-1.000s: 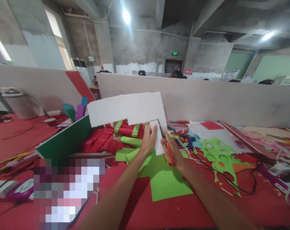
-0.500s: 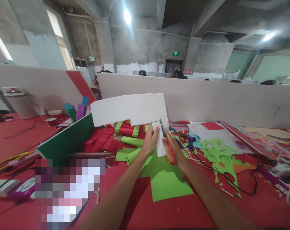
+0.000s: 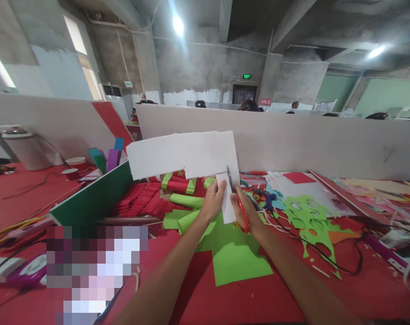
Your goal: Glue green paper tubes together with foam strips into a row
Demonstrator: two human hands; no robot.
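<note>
A large white sheet of stiff paper or card [image 3: 181, 153] is held up in front of me, with a stepped lower edge and a narrow part hanging down. My left hand [image 3: 214, 198] pinches that narrow part between thumb and fingers. Red-handled scissors [image 3: 243, 212] are in my right hand [image 3: 247, 210], their blades pointing up against the card, where a short cut line shows beside them. Below both hands lies a bright green sheet [image 3: 239, 262] on the red table.
A green board [image 3: 93, 194] stands at left beside folded red paper [image 3: 139, 198] and green rolls [image 3: 186, 200]. To the right are a blue glue gun [image 3: 268, 201], its black cord and a green sheet with round holes [image 3: 308, 216]. A white partition [image 3: 293, 140] runs behind.
Both hands keep their hold on the card and the scissors, with hardly any movement. The view has shifted very slightly. A person's head now shows beyond the partition at right.
</note>
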